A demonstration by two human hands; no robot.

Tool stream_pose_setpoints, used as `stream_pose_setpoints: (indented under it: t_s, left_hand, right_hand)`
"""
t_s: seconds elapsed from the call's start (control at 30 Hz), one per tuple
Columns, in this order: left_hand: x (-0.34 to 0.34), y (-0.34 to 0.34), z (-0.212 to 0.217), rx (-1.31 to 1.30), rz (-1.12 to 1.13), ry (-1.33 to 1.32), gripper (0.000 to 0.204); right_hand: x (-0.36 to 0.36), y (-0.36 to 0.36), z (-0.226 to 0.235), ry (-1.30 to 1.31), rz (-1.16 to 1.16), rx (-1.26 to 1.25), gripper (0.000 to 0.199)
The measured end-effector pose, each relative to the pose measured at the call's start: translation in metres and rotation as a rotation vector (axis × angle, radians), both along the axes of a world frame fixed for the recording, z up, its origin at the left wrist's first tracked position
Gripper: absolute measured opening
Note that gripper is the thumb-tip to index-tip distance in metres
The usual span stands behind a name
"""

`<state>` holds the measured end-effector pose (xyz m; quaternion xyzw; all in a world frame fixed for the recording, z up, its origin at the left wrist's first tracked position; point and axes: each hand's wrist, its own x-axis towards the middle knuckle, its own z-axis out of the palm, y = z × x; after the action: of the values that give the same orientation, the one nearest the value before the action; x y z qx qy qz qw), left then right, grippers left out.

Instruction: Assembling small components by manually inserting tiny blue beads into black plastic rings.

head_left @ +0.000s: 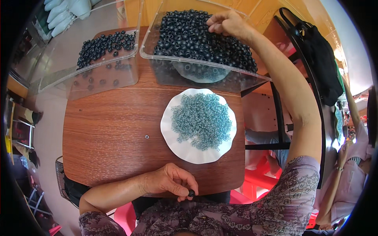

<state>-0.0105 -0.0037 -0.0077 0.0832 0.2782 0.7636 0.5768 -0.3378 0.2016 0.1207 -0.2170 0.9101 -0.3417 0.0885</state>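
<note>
My left hand (175,183) is at the table's near edge. Its thumb and fingers pinch a small round black piece (191,193). My right hand (228,24) reaches into the far clear plastic bin (197,59), which is heaped with round black pieces (185,35) that have holes. Its fingers are bent together at the top of the heap, and whatever they may hold is hidden. Between my hands, a white scalloped plate (167,131) bears a pile of small translucent blue-green rings (202,120).
Left of the full bin stands another clear bin (136,70) with fewer black pieces. One tiny ring (147,137) lies on the brown wooden table (110,137). A black bag (321,63) hangs at the right; another person (348,181) sits beyond it.
</note>
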Motion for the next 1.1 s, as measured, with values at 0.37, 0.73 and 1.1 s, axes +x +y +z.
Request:
stream_pose_setpoints:
  t_s: [0.37,0.73,1.1]
  left_hand:
    - [0.005,0.001,-0.001,-0.008,0.055,0.07,0.025]
    - [0.003,0.002,0.001,-0.03,0.038,0.078,0.023]
    - [0.003,0.003,-0.002,0.001,0.045,0.081,0.022]
  right_hand:
    - [0.022,-0.085,0.006,-0.38,0.001,-0.175,0.058]
    - [0.004,0.017,0.013,-0.162,-0.056,0.005,0.03]
    - [0.004,-0.016,-0.023,0.016,0.065,-0.061,0.015]
